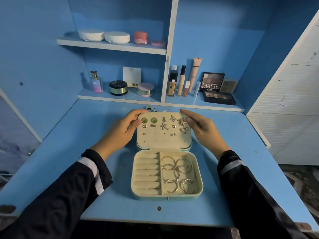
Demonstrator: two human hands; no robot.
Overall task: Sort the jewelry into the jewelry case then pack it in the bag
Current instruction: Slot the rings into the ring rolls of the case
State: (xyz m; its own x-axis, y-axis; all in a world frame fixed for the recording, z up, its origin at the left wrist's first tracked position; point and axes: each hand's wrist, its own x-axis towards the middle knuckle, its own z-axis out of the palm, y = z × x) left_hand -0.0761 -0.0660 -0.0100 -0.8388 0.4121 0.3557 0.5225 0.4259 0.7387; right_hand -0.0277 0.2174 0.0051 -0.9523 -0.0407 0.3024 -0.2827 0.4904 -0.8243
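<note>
Right now the jewelry case (151,197) is sitting open at centre frame on the blue surface (60,144), base toward the bottom of frame. Its lid (164,138) is standing up behind it w/ the cream inner panel facing this way.

The left hand (120,130) is gripping the lid's upper left corner, fingers curling over the top edge & thumb pressing on the panel front beside a green stud. The right hand (203,128) is doing the same at the upper right corner, thumb lying by the butterfly earrings. Both hands are clamped on the lid, well apart, one per side.

Stud earrings (164,125) are sitting pinned in the panel's upper rows: two green rounds, flowers, hearts, butterflies etc. In the base, hoop earrings (178,171) are lying tangled in the right compartment, and ring rolls (147,172) are filling the left one.

A few loose pieces (149,108) are lying on the surface just behind the lid's top edge, too small to make out. Cosmetics are standing on the shelf (120,99) above, incl. a palette marked MATTE (211,82) at upper right.
</note>
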